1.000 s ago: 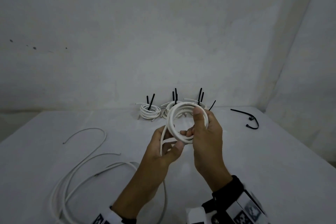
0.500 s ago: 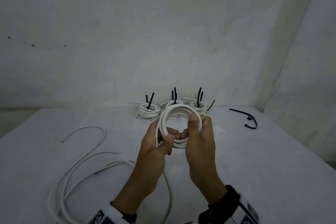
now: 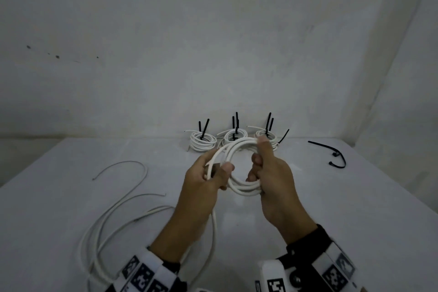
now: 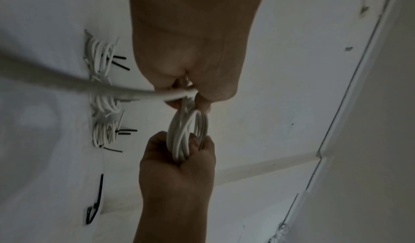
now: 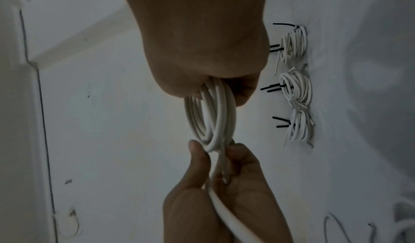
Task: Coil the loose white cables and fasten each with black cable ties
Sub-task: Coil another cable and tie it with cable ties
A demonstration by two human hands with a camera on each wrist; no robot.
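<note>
- Your right hand (image 3: pixel 272 180) has the white coil (image 3: pixel 239 168) clamped on its 3 o'clock side, thumb up at the top of the loop near 1 o'clock, fingers curled through the middle and round the stacked turns.
- From the right wrist view, those turns run straight out from under your right palm (image 5: pixel 202 42), bundled tight.
- Your left hand (image 3: pixel 203 187) sits at the coil's 9 o'clock, thumb and fingers pinching the strand where it joins the loop.
- The coil is held up between both hands, clear of the white table (image 3: pixel 355 208), standing nearly upright and facing you.
- The loose tail (image 3: pixel 214 232) drops from your left hand toward 6 o'clock, down to the table by your left wrist.
- More loose cable (image 3: pixel 113 216) sprawls at 8 o'clock on the table, in long open curves, well apart from the coil.
- At 12 o'clock, against the wall, three finished coils (image 3: pixel 233 137) lie in a row, each with black tie ends (image 3: pixel 236 121) sticking up.
- The rightmost finished coil is partly hidden behind your right thumb.
- A spare black cable tie (image 3: pixel 331 153) lies bent at 2 o'clock on the table, well away from either hand.
</note>
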